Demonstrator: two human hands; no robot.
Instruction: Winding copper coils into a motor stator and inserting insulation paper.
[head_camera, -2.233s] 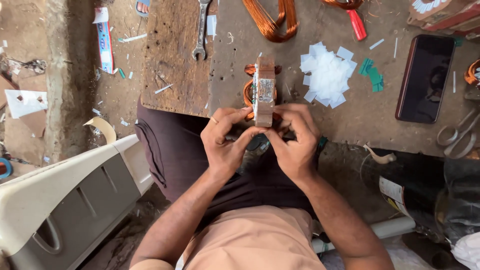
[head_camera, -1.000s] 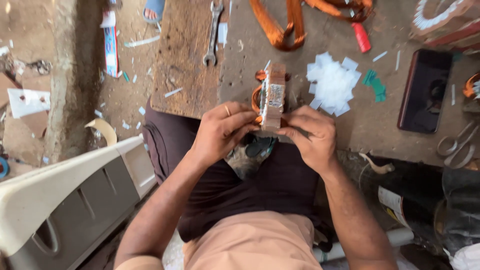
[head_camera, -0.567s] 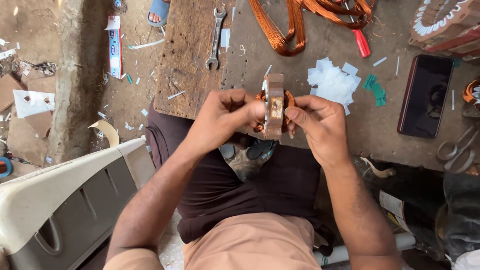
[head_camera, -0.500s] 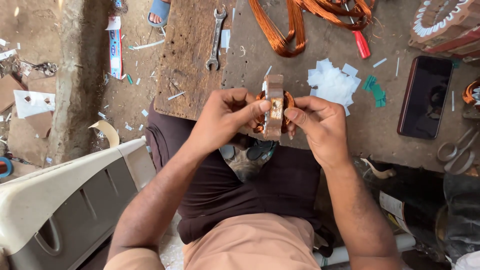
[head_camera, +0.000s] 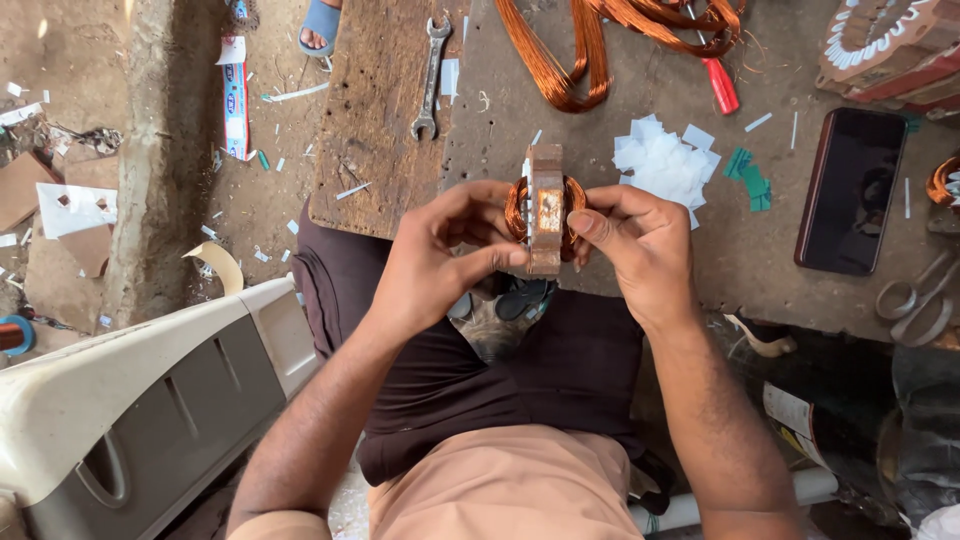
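Note:
Both hands hold a small motor stator (head_camera: 546, 208), a brown metal core with copper windings bulging on each side, edge-up above the near edge of the workbench (head_camera: 720, 250). My left hand (head_camera: 440, 255) grips its left side, thumb pressed against the core's lower edge. From the right, my right hand (head_camera: 640, 245) clasps it with the thumb on the core. A pile of white insulation paper pieces (head_camera: 665, 165) lies just beyond the right hand.
On the bench lie a spanner (head_camera: 430, 75), loops of copper wire (head_camera: 590, 45), a red-handled tool (head_camera: 720, 85), green paper bits (head_camera: 750, 180), a black phone (head_camera: 850, 190) and scissors (head_camera: 915, 295). A white plastic casing (head_camera: 130, 400) stands at lower left. The floor is littered with scraps.
The hands have lifted the stator off the bench edge and turned it upright, closer to the camera. The view has shifted slightly downward over the bench.

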